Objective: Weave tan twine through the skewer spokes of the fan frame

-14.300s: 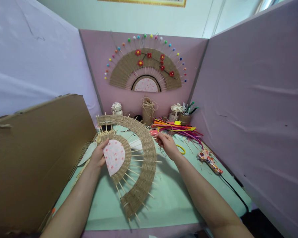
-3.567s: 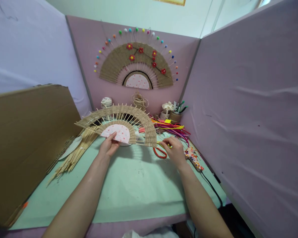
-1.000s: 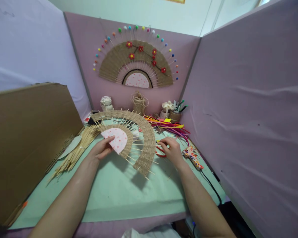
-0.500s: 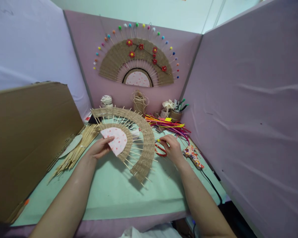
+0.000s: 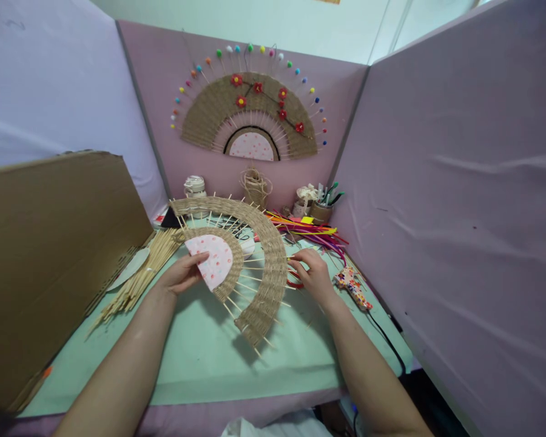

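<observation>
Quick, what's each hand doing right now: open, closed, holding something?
Left hand: closed, holding the woven fan by its pink-dotted half-circle.
Right hand: curled at the fan's outer edge; whether it grips anything can't be told.

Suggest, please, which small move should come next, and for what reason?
Perhaps the right hand should pinch a nearby wooden stick of the woven fan: the fingertips appear at its outer edge, where sticks protrude, while the left hand grips its dotted centre.

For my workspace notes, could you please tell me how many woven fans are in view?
2: a flowerless fan in the left hand, and a flowered fan on the pink back panel; no others show, though the cardboard could hide more.
</observation>
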Demonstrator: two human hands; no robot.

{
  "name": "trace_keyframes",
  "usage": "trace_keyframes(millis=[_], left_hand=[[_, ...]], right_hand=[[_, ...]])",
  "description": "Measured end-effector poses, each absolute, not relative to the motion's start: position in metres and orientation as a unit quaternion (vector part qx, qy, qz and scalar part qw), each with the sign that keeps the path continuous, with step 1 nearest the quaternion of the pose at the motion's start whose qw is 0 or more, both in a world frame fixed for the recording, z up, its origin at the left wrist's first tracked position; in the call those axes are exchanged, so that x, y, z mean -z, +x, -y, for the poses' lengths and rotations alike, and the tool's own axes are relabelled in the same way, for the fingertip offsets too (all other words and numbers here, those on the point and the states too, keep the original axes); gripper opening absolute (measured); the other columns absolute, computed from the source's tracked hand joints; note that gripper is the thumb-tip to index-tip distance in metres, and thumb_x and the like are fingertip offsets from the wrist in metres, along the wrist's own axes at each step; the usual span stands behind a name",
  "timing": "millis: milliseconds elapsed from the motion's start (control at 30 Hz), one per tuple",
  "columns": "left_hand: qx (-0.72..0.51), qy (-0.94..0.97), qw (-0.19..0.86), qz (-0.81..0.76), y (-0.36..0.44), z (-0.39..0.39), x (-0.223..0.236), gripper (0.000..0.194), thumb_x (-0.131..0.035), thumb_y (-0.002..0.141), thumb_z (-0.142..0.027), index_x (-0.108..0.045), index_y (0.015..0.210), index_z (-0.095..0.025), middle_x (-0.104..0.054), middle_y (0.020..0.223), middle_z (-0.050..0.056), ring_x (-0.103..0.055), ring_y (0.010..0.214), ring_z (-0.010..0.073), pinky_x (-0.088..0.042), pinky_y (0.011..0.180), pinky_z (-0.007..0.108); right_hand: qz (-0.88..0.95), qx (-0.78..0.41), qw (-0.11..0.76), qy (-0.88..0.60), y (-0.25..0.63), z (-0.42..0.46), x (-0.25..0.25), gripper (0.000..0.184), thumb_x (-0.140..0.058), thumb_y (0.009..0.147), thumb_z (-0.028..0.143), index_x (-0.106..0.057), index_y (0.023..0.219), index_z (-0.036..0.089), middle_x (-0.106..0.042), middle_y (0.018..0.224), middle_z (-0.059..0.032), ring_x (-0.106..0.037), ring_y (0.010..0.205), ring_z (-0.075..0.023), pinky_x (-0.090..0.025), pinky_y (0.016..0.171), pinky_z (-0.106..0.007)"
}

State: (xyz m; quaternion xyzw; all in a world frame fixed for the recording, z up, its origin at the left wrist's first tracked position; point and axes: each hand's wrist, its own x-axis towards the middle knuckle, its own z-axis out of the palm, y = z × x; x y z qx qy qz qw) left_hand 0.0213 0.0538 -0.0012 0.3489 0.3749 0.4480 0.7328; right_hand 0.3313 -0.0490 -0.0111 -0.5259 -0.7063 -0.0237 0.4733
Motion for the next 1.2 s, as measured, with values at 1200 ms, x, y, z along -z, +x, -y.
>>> trace_keyframes(millis=[1200], left_hand=[[-0.391,0.416,0.715,-0.404,0.005,-0.051,-0.009,0.031,-0.071,0.064,-0.011,-0.066,0.094,-0.011,-0.073,0.086,0.013,-0.07,0.074,0.0254,-0.058,0.066,0.029]], right_hand=[[0.751,0.031,0.446,-0.486,0.329,0.055,0.004,0.009,-0.05,0.088,0.023,-0.058,0.087,0.021,-0.061,0.098,-0.008,-0.051,0.098,-0.0213,-0.041,0.087,-0.04]])
